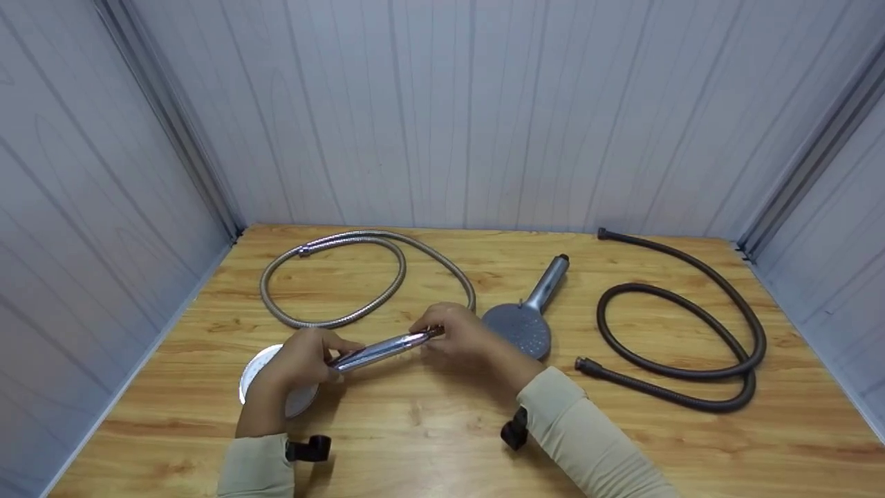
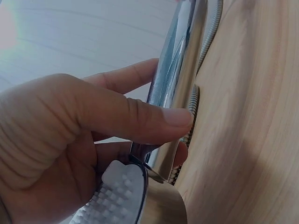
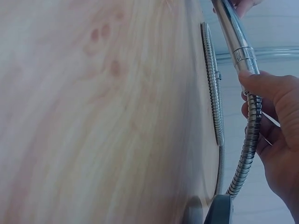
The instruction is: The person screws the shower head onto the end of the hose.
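Observation:
My left hand (image 1: 299,361) grips a chrome hand shower (image 1: 380,351) near the neck of its handle, thumb along one side. Its round, pale spray head (image 2: 120,193) hangs below that hand, partly covered by the hand and wrist in the head view. At the handle's other end, my right hand (image 1: 460,335) pinches the end of a silver metal shower hose (image 3: 248,144) between thumb and fingers. In the right wrist view, the hose end lines up against the handle's lower end. From there the hose bends down and runs back to a loop on the table.
A grey hand shower (image 1: 517,330) lies on the wooden table (image 1: 429,443) beside my right forearm, handle pointing away. Farther right lies a coiled dark hose (image 1: 759,339) with a connector at each end. Pale panelled walls (image 1: 442,117) stand at the back and both sides.

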`<state>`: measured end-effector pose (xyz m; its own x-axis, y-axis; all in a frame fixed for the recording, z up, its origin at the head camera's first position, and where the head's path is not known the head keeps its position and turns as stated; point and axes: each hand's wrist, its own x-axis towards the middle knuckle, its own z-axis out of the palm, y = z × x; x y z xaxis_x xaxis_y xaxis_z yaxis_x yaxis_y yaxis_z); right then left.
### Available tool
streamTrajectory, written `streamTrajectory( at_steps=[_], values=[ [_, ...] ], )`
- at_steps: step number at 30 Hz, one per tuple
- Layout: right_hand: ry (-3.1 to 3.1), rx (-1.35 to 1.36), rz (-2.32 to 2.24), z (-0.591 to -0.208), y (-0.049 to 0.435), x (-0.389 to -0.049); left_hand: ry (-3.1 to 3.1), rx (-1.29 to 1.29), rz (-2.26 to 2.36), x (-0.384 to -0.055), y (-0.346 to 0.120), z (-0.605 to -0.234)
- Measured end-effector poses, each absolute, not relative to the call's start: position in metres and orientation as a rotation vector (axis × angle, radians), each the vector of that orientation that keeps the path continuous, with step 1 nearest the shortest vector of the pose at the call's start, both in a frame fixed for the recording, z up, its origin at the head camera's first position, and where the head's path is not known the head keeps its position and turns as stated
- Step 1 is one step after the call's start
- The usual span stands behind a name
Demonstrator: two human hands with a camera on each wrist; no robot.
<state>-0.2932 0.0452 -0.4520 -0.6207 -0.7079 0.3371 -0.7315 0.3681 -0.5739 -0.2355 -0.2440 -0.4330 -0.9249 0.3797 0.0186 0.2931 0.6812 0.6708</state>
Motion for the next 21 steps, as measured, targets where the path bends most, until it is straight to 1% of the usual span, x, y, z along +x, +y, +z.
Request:
streamTrajectory(
  at_steps=[14,21],
  values=[
    [-2.629,1.36,1.046,-0.4535,0.0455,-0.2993,2.734,0.549,1.108,-0.2372,-0.2473,-0.4391],
    [-2.595,1.411,0.969,-0.4552,0.0422,-0.303,2.752,0.531,1.077,-0.2407,-0.2509,-0.4393]
  ],
)
